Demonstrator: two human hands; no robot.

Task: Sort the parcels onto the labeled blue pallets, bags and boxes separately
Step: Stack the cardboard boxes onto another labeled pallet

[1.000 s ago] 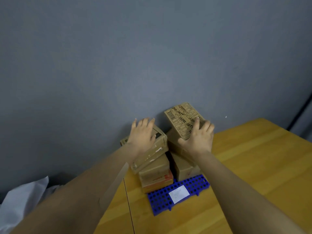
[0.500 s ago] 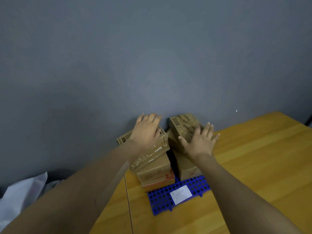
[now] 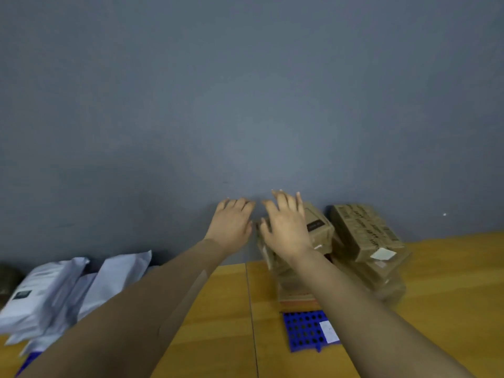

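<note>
Two stacks of brown cardboard boxes stand against the grey wall on a blue pallet with a white label. The right stack is topped by a printed box. The left stack's top box is partly behind my right hand, which hovers over it with fingers spread and holds nothing. My left hand is open in the air just left of the boxes. Several white mailer bags lie piled at the far left over another blue pallet corner.
The wooden table stretches to the right of the boxes and has a seam running down its middle. The grey wall closes off the back right behind both piles.
Both hands have come off the boxes and moved left. The printed box now lies flat on the right stack. The view has swung left, bringing the white bags into sight.
</note>
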